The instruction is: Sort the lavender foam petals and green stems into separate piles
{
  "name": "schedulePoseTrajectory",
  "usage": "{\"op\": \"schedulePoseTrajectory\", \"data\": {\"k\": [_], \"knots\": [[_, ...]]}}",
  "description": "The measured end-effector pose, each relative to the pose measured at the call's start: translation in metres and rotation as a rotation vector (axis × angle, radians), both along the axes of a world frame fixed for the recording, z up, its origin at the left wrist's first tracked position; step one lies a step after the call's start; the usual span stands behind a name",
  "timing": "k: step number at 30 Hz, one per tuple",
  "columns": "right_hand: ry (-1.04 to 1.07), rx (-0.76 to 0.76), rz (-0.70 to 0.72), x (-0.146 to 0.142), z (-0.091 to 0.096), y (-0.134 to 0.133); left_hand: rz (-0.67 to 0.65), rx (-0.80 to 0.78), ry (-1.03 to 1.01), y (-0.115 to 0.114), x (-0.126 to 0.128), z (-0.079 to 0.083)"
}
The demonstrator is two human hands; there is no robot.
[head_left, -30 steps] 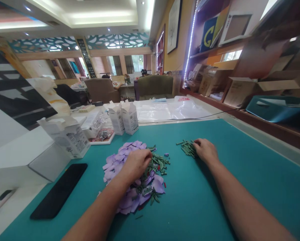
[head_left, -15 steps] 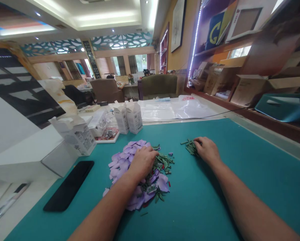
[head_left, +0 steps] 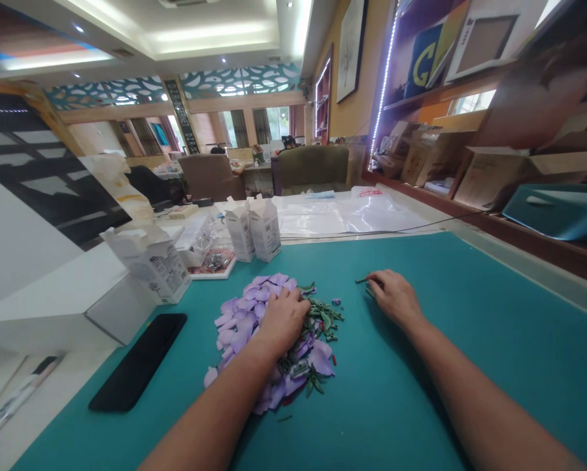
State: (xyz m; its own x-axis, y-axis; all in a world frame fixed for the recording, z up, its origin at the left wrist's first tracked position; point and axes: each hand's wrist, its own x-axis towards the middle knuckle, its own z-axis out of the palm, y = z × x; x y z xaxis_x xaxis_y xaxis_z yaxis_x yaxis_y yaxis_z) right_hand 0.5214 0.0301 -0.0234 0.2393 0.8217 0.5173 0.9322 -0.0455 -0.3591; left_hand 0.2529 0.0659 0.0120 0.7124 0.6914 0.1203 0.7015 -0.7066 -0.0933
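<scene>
My left hand (head_left: 286,318) rests on a heap of lilac plastic petals (head_left: 244,324), its fingers curled down at the edge of the small green plastic pieces (head_left: 327,314). Those fingertips are hidden, so what they pinch cannot be made out. To the right, my right hand (head_left: 395,297) is closed over a bunch of thin green sticks (head_left: 369,290), most of which it covers. A spiky green leaf piece (head_left: 315,381) lies at the heap's near side. Close by is a loose green stick (head_left: 284,418).
A green mat (head_left: 470,327) covers the table. On the left lie a black flat case (head_left: 139,363) and a white box (head_left: 117,307). Opened white cartons (head_left: 265,229) stand behind the heap, beside a small tray (head_left: 219,275). Clear plastic sheeting (head_left: 323,212) lies beyond the mat.
My right hand has shifted left over the green sticks and now hides most of them. My left hand stays on the heap, almost unmoved.
</scene>
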Motion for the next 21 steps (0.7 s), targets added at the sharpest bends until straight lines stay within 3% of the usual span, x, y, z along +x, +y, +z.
{"op": "schedulePoseTrajectory", "data": {"k": [7,12,15,21], "knots": [[0.031,0.008,0.118,-0.023,0.014,-0.004,0.063,-0.084,-0.105,0.002,-0.008,0.019],[0.198,-0.027,0.498,-0.063,0.033,-0.018,-0.001,-0.214,-0.321,-0.002,-0.007,0.035],[0.178,-0.058,0.634,-0.079,0.036,-0.023,-0.030,-0.243,-0.379,-0.008,-0.003,0.038],[0.094,-0.087,0.604,-0.077,0.028,-0.018,-0.024,-0.269,-0.381,-0.010,-0.001,0.034]]}}
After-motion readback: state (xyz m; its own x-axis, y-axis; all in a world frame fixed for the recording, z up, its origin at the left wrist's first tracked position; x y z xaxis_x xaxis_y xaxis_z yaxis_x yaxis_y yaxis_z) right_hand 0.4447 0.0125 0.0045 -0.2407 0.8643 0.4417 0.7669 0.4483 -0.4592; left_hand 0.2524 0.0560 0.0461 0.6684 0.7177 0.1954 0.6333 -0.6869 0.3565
